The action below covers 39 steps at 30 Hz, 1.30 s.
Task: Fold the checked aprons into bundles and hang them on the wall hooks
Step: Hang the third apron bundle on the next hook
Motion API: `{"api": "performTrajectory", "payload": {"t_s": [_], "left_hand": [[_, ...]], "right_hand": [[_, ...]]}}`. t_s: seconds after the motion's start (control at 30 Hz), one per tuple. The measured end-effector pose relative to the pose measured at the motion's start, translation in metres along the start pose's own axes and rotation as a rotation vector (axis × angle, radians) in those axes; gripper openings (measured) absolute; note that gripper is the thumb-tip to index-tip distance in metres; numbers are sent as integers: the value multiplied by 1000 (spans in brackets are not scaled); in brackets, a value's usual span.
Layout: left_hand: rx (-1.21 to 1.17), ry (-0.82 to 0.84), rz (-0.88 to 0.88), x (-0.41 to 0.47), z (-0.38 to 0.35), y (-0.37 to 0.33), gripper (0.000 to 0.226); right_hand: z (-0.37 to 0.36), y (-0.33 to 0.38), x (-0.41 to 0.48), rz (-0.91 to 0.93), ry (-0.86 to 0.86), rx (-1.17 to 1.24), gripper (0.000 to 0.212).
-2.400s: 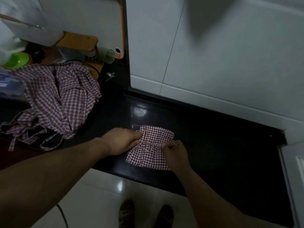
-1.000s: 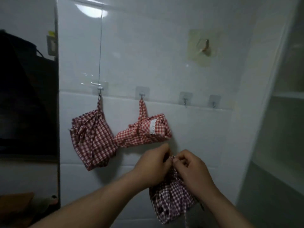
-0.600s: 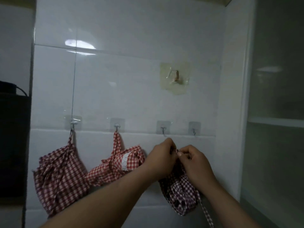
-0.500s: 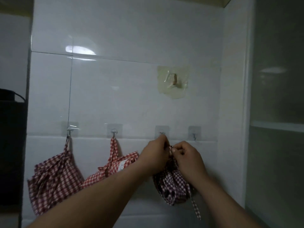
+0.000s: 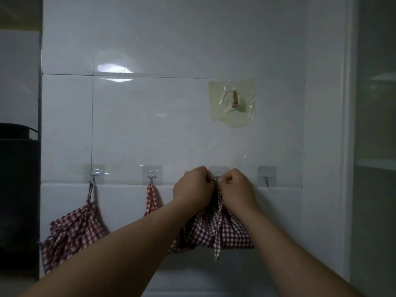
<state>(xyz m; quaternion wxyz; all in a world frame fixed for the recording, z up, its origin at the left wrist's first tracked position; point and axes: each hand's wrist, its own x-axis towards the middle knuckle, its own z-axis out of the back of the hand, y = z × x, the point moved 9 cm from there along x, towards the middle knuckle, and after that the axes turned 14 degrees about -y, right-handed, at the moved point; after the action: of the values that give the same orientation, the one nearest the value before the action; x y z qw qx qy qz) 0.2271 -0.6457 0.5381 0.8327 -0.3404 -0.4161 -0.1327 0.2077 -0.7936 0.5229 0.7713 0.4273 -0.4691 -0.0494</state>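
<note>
A row of small adhesive hooks runs along the white tiled wall. My left hand (image 5: 194,185) and my right hand (image 5: 237,188) pinch the strap of a checked apron bundle (image 5: 222,231) right at the third hook (image 5: 217,174), which is mostly hidden behind my fingers. The bundle hangs below my hands with a loose strap dangling. A folded apron (image 5: 72,232) hangs from the first hook (image 5: 92,175). Another apron (image 5: 151,199) hangs from the second hook (image 5: 151,176), largely hidden by my left forearm. The fourth hook (image 5: 266,179) is bare.
A larger yellowed adhesive hook (image 5: 233,102) sits higher on the wall. A dark appliance (image 5: 18,200) stands at the left edge. A white corner trim (image 5: 347,146) and a frosted panel (image 5: 377,168) bound the right side.
The bundle came off the black counter and up to the wall. In the last half second my hands lifted it until the strap reached the third hook.
</note>
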Motion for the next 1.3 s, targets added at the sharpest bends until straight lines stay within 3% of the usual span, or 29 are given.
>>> {"api": "performTrajectory", "payload": {"t_s": [0.2, 0.37, 0.5, 0.6, 0.7, 0.8, 0.87, 0.93, 1.0, 1.17, 1.23, 1.3], "left_hand": [[77, -9, -57, -6, 2, -11, 8], [189, 2, -159, -21, -11, -13, 10], [88, -16, -145, -33, -13, -7, 16], [48, -37, -136, -39, -4, -3, 20], [137, 28, -116, -46, -5, 6, 24], [136, 88, -92, -49, -10, 10, 21], [27, 43, -95, -48, -7, 8, 14], [-81, -60, -126, -50, -1, 5, 7], [-96, -155, -174, -56, 2, 2, 18], [20, -367, -316, -96, 11, -2, 34], [32, -381, -408, -124, 10, 0, 36], [90, -266, -519, -148, -8, 3, 42]], "right_hand": [[-4, -11, -3, -104, 72, 164, 14], [-5, -40, -26, -193, 161, 271, 6], [14, -63, -35, -103, 45, 53, 11], [31, -90, -43, -160, -16, -147, 35], [16, -117, -62, -402, 195, 18, 54], [5, -119, -73, -494, 283, 294, 28], [17, -108, -63, -366, 168, 374, 14], [34, -95, -55, -198, 9, 356, 14], [43, -88, -55, -93, -119, 276, 17], [39, -103, -64, -124, -266, 145, 19], [56, -93, -72, -25, -426, 67, 24], [60, -75, -83, 188, -484, -32, 24]]}}
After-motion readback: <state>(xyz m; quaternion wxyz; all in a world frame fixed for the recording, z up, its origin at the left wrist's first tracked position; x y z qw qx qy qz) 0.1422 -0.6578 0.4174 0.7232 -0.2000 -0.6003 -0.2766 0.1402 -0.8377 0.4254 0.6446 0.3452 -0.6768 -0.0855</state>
